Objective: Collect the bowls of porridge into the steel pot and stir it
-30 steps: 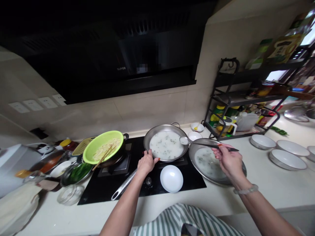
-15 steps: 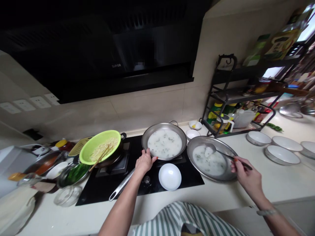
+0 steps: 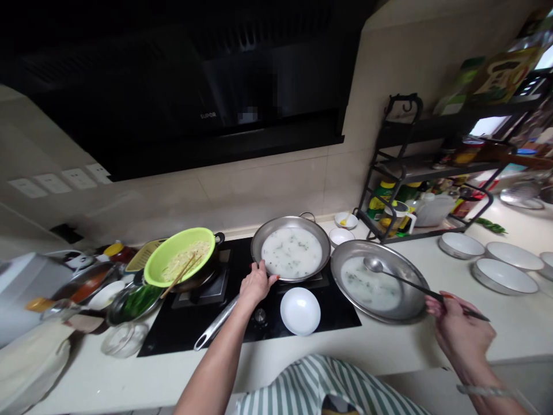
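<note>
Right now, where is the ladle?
In the head view, right of centre: the right hand holds the ladle by its dark handle, its scoop over the milky liquid in the metal basin at the stove's right edge.

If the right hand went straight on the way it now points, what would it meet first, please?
The right hand would probably meet the rightmost metal pan first, at its rim, though it might pass above; depth is unclear.
</note>
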`<state>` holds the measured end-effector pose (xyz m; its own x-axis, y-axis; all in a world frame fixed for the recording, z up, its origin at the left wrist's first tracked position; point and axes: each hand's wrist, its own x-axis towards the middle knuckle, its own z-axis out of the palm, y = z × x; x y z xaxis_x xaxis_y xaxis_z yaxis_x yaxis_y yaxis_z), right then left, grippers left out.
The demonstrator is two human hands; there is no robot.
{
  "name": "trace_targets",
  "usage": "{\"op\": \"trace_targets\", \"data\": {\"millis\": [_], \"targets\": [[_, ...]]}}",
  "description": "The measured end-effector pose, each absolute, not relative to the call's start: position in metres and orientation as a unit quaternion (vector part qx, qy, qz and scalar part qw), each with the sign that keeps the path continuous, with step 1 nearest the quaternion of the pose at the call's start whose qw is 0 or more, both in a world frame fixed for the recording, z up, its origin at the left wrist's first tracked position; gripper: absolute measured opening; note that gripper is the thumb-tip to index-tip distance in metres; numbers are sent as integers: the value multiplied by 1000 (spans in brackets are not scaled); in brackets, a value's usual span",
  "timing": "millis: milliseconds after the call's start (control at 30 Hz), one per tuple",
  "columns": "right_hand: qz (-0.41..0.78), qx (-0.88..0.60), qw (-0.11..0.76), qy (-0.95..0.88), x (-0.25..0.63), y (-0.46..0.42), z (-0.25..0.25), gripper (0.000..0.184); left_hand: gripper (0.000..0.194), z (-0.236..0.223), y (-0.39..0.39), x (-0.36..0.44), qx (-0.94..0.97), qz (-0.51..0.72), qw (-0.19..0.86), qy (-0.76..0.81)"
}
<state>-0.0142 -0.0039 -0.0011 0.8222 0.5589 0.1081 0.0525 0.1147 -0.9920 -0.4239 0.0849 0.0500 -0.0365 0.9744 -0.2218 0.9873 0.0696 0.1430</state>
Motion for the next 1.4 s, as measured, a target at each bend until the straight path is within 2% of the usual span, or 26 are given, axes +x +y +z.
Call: {"op": "trace_targets", "data": {"millis": [100,267,500,700,900,1233,1400], "targets": [[243,-604,742,-159,-21,7,16,16,59,50,85,-424,678,-29,135,722],[286,-530,764,-230,-64,29,54,26,59,53,84,-423,676,-33,137,724],[333,-507,647,-462,-134,55,49,29,59,53,84,-422,675,-19,143,724],[338,-502,575,-551,-163,65,23,33,59,57,82,-421,674,-12,151,724],[366,-513,614,-475,-162,72,19,33,59,57,83,-421,675,-15,150,722],[395,-524,681,-326,-144,74,31,43,60,54,84,-422,678,-21,140,722],[390,-526,685,-318,-139,75,29,39,60,55,83,-422,679,-20,141,721]]}}
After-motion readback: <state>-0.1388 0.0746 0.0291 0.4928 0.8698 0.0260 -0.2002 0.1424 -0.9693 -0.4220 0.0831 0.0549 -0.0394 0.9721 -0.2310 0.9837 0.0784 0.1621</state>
